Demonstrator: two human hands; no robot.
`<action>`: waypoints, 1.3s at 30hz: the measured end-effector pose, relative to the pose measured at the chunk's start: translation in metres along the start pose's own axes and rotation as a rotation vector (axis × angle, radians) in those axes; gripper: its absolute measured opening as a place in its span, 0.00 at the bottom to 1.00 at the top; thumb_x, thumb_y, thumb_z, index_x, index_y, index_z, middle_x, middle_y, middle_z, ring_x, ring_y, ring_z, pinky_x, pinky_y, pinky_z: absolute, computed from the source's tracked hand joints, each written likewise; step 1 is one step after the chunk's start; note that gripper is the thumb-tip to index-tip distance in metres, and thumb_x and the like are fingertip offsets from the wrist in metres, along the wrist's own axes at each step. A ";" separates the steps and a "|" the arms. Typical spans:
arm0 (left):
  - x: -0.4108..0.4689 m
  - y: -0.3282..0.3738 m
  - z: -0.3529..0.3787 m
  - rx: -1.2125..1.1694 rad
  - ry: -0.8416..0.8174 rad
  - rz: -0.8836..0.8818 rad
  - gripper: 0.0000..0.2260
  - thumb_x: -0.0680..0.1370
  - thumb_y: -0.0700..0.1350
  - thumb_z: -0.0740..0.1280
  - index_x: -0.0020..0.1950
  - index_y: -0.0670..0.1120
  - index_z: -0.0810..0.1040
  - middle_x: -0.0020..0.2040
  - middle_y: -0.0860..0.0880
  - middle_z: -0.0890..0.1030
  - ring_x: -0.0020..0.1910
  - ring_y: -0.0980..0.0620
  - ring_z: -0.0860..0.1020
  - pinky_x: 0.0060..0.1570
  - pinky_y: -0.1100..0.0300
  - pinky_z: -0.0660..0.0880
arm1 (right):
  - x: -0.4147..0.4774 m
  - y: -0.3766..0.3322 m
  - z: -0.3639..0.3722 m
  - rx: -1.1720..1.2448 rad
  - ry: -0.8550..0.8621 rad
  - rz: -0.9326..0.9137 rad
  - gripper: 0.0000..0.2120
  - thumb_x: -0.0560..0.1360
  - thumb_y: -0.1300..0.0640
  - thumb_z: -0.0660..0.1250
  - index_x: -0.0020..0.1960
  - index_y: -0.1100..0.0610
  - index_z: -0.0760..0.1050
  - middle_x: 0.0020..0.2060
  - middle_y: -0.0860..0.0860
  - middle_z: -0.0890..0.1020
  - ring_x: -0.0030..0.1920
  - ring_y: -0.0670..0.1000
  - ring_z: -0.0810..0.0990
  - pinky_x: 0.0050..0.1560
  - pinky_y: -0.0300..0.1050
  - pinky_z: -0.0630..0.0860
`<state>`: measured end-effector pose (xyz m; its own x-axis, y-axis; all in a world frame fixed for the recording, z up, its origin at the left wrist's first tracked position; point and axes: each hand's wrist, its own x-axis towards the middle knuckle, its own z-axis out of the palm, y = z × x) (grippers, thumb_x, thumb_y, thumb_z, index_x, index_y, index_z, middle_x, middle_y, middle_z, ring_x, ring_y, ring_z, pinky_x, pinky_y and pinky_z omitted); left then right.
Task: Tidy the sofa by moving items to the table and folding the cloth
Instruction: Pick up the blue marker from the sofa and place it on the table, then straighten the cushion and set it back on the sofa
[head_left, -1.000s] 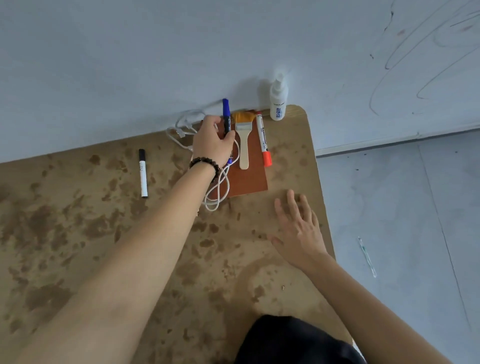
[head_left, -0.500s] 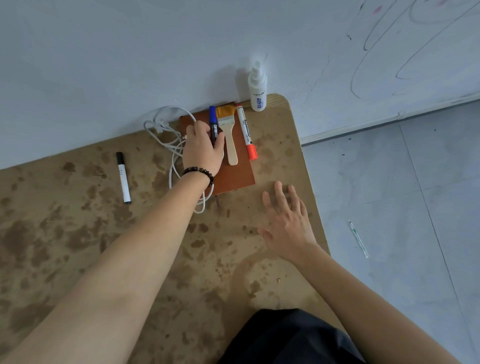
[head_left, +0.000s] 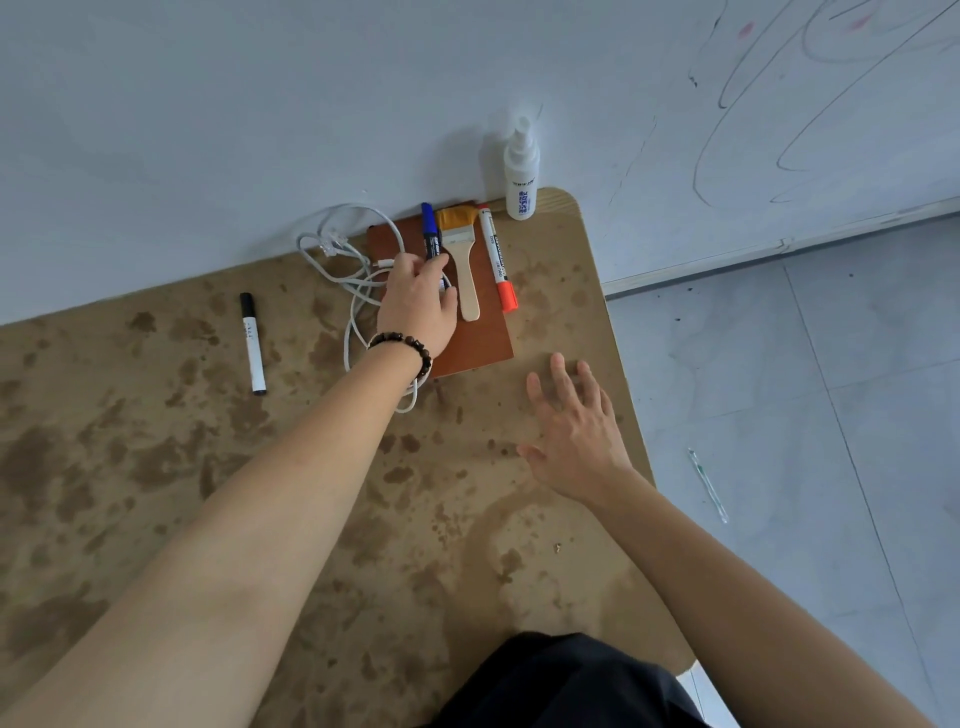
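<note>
The left hand reaches to the far corner of the stained brown tabletop, where its grip is closed on the lower end of a blue marker, with the thumb on one side and curled fingers on the other. The marker lies on a reddish-brown board with its cap pointing at the wall. A bracelet of dark beads circles that wrist.

Just to the right of the blue marker, on the same board, lies a paintbrush with yellow bristles and a pale wooden handle. Next to it is a white marker with an orange-red cap. Dark print runs down its barrel, but I cannot read it with any confidence. A loose white cable loops over the board's left edge and under the left hand.

At the corner stands a white spray bottle, upright against the wall. Its label carries blue characters, too small to make out. Well to the left lies a white marker with a black cap, on its own; its small print is also illegible.

The right hand is near the tabletop's right edge, its grip open, its fingers spread and straight, holding nothing. The wall at the right bears looping pen scribbles. On the grey tiled floor lies a thin clear stick.
</note>
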<state>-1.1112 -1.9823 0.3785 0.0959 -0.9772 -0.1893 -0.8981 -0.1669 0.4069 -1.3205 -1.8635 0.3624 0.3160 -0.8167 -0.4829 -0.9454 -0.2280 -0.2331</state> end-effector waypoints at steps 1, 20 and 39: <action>-0.005 0.000 -0.007 -0.001 0.020 0.011 0.20 0.80 0.46 0.63 0.72 0.46 0.70 0.64 0.43 0.70 0.61 0.46 0.73 0.56 0.53 0.75 | 0.000 -0.001 -0.002 -0.003 -0.008 0.000 0.41 0.76 0.39 0.65 0.80 0.52 0.49 0.79 0.57 0.44 0.78 0.65 0.44 0.76 0.59 0.53; -0.404 -0.057 -0.143 -0.809 0.476 -0.360 0.19 0.76 0.54 0.64 0.67 0.57 0.70 0.60 0.59 0.77 0.58 0.67 0.74 0.52 0.76 0.70 | -0.217 -0.093 -0.101 0.765 0.609 -0.057 0.19 0.79 0.38 0.60 0.67 0.41 0.72 0.60 0.34 0.78 0.60 0.37 0.77 0.51 0.26 0.73; -0.695 0.077 -0.071 -0.519 1.160 -1.121 0.22 0.74 0.54 0.65 0.68 0.57 0.67 0.59 0.62 0.76 0.56 0.66 0.75 0.46 0.71 0.74 | -0.279 -0.131 -0.006 0.503 -0.081 -0.795 0.30 0.72 0.33 0.60 0.70 0.44 0.66 0.62 0.39 0.70 0.57 0.39 0.76 0.52 0.45 0.76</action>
<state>-1.2162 -1.3258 0.6051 0.9932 0.1079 0.0443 0.0274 -0.5853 0.8104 -1.2857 -1.6088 0.5331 0.8759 -0.4762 -0.0782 -0.3101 -0.4314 -0.8472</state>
